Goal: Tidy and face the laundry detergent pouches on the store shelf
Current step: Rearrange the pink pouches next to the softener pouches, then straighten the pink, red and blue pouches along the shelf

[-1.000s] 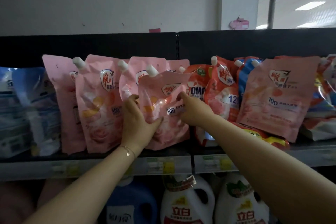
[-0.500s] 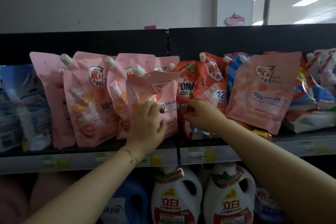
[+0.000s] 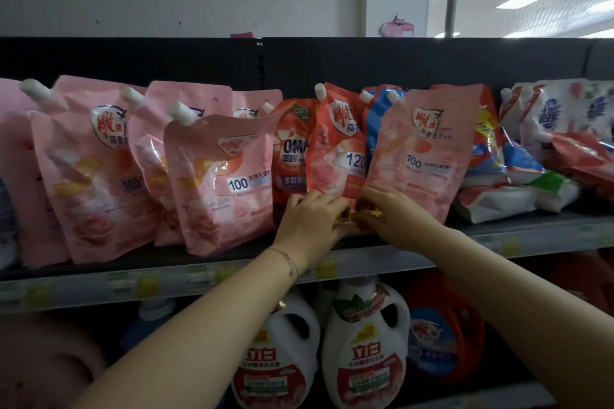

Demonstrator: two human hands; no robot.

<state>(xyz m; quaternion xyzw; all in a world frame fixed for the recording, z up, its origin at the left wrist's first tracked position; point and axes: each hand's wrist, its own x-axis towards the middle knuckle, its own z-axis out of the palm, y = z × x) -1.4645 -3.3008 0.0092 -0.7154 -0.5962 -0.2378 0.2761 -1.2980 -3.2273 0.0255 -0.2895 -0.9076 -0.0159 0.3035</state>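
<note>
You were working the middle of the shelf point(image 3: 206, 270), and the step in hand looked to be freeing a fallen pack rather than facing a standing one. Your left hand point(image 3: 312, 216) and right hand point(image 3: 397, 217) met low at the shelf front, and both had fingers curled onto a crumpled gold-and-red pouch point(image 3: 363, 213) that lay flat under the standing stock. Your hands and the packs above hid most of it, so I could not tell its brand or how far back it ran. It sat just below the red pouch point(image 3: 335, 149) marked 120, with the orange OMO pouch point(image 3: 292, 146) up to its left and the leaning pink pouch point(image 3: 422, 156) just above your right hand. As I judged it, the next move called for drawing the flat pouch out toward you, low and straight, then standing it label-forward. Lifting it in place would likely have tipped the red and pink packs over it. Room was tight. The front pink pouch point(image 3: 216, 186) on the left stood close to the shelf lip and tilted, so a nudge leftward could have pushed it off. To the right, a heap of bags point(image 3: 495, 199) lying on their sides filled the shelf and left no open slot. The free way was forward over the lip, above the white jugs point(image 3: 365, 342) on the lower level. The black back panel point(image 3: 398, 63) closed the rear.
</note>
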